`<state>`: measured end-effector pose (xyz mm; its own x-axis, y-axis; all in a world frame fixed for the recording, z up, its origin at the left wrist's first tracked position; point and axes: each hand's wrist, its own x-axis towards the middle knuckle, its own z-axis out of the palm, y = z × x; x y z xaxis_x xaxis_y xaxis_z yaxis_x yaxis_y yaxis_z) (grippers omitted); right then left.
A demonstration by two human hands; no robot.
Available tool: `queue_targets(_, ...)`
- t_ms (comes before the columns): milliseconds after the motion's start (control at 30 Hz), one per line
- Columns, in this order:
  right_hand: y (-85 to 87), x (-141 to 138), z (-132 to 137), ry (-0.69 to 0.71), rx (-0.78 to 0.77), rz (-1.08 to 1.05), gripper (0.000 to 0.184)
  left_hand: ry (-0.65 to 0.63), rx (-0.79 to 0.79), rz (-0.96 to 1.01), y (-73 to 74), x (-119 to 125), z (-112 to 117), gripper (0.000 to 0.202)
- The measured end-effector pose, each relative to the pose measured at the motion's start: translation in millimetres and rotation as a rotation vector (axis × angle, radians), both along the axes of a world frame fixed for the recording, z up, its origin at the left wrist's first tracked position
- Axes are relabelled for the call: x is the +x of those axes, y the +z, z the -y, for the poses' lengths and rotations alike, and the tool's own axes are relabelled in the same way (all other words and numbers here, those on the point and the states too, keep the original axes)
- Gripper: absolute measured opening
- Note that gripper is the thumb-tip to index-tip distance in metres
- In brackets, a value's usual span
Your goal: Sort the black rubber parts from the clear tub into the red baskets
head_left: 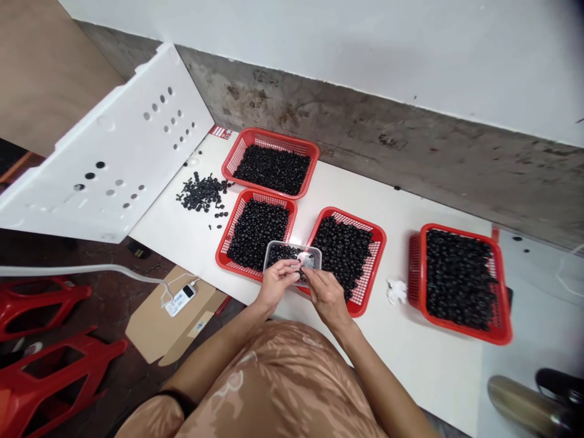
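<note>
Over a small clear plastic tub point(318, 260) of little black parts, my two hands meet with fingertips close together. My left hand point(277, 283) is closed in a pinch, with a small black part at its fingertips. Closed too, my right hand point(326, 295) pinches beside it; what its fingertips hold is too small to make out. The tub sits between a red basket point(222, 260) of black ring-shaped parts on the left and another red basket point(376, 263) of black parts on the right. Its near side is hidden behind my fingers.
Behind stands a red basket point(314, 159) of smaller black parts, with a loose pile point(204, 192) beside it. Further right are a fuller red basket point(414, 267) and crumpled white tissue point(396, 291). A white perforated panel point(132, 128) leans at left; red stools point(50, 377) stand below.
</note>
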<state>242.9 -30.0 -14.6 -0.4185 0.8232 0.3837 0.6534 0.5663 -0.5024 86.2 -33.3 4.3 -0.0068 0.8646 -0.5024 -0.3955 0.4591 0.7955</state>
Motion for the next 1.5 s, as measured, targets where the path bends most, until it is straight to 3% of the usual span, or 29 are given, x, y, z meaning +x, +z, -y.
queue_targets(333, 15.1, -12, 3, -0.074, 0.075, 0.047, 0.037, -0.022, -0.132, 0.223, -1.0, 0, 2, 0.041)
queue_targets(567, 16.8, -13, 4, -0.079, 0.055, 0.044, 0.033, -0.148, -0.033, 0.126, -1.6, -3, 0, 0.027)
queue_targets(833, 17.2, -13, -7, 0.044, -0.005, 0.113, 0.030, -0.131, -0.034, 0.122, 0.0, -4, 1, 0.025)
queue_targets(967, 15.5, -13, -9, 0.044, -0.006, 0.081, 0.029, -0.190, -0.035, 0.146, 0.0, -8, 3, 0.030)
queue_targets(1233, 1.5, -13, 0, 0.066, 0.046, 0.043, 0.033, -0.212, -0.002, 0.050, -1.6, -9, 7, 0.029)
queue_targets(1500, -3.9, 4, -3, 0.186, -0.066, -0.067, 0.030, -0.269, 0.021, -0.065, 1.1, -4, 12, 0.028)
